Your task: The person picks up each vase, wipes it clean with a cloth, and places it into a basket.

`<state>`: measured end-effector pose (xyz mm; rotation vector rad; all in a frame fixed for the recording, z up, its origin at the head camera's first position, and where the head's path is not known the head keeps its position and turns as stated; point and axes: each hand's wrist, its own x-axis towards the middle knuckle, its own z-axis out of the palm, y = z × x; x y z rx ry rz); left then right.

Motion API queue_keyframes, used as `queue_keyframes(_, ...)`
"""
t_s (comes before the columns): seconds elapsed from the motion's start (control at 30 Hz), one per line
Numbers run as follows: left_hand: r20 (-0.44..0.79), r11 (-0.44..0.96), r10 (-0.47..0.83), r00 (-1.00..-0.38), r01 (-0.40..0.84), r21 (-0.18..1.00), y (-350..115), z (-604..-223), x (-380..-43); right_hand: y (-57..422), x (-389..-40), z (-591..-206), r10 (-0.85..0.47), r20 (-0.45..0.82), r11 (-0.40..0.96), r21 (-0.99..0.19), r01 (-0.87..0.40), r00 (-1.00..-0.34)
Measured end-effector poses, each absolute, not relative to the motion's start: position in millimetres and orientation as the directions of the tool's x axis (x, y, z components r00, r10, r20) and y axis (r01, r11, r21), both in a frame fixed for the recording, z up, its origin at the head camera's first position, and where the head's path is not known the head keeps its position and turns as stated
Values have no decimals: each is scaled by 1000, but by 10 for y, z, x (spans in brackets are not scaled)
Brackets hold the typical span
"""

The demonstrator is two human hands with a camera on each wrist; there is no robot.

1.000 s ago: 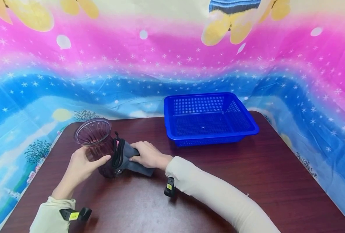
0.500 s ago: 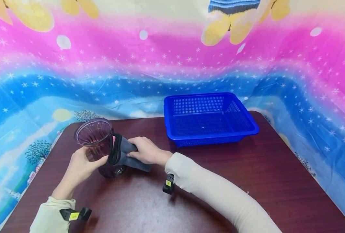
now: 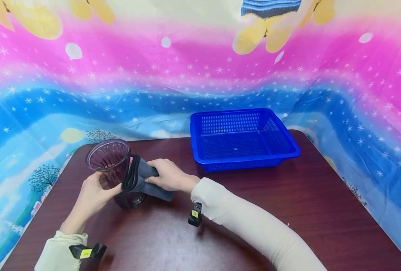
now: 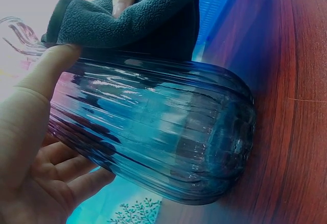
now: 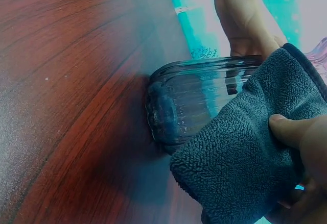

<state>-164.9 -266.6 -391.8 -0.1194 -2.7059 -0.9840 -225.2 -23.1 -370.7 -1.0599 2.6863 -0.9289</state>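
Observation:
A ribbed, purple-tinted glass vase (image 3: 107, 155) with a flared rim stands at the left of the table, its base right at the tabletop. My left hand (image 3: 93, 195) grips it around the body, thumb on the near side and fingers behind, as the left wrist view shows. In my right hand (image 3: 170, 176) is a folded dark grey cloth (image 3: 142, 182) with a black edge, held against the vase's right side. The right wrist view shows the thumb pressing into the fuzzy cloth (image 5: 245, 147), which covers part of the vase (image 5: 189, 101).
A blue perforated plastic basket (image 3: 244, 158) sits at the back right of the dark red-brown wooden table (image 3: 288, 203). A printed curtain (image 3: 173, 75) hangs close behind the table and along its sides. Black wrist cameras (image 3: 195, 214) sit on both cuffs.
My right hand has moved slightly left and up with the cloth, whose edge now lies further across the vase, near my left thumb. The left hand and vase have stayed in place.

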Motion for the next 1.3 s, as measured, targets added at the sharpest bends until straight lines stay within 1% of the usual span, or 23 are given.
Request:
queue_keyframes(0.13, 255, 754, -9, -967, 161, 637, -2664, -3915, -1645, -237, -2239, -3719, -648, 115, 573, -577, -581, -753)
queue_keyframes(0.33, 257, 775, -14, -966, 152, 614, -2650, -3910, -1641, -244, -2228, -3758, -641, 107, 581, -579, -572, -760)
queue_keyframes(0.63, 256, 778, -33, -966, 136, 613, -2652, -3934, -1632, -255, -2221, -3832, -635, 89, 597, -574, -561, -767)
queue_keyframes(0.8, 264, 779, -32, -964, 142, 610, -2647, -3946, -1637, -247, -2220, -3894, -632, 67, 610, -571, -549, -772)
queue_keyframes(1.03, 255, 757, -34, -966, 141, 637, -2637, -3936, -1634, -237, -2220, -3997, -636, 40, 618, -572, -540, -771)
queue_keyframes(1.3, 274, 763, -31, -961, 155, 628, -2635, -3939, -1637, -230, -2211, -4066, -632, 21, 633, -564, -531, -775)
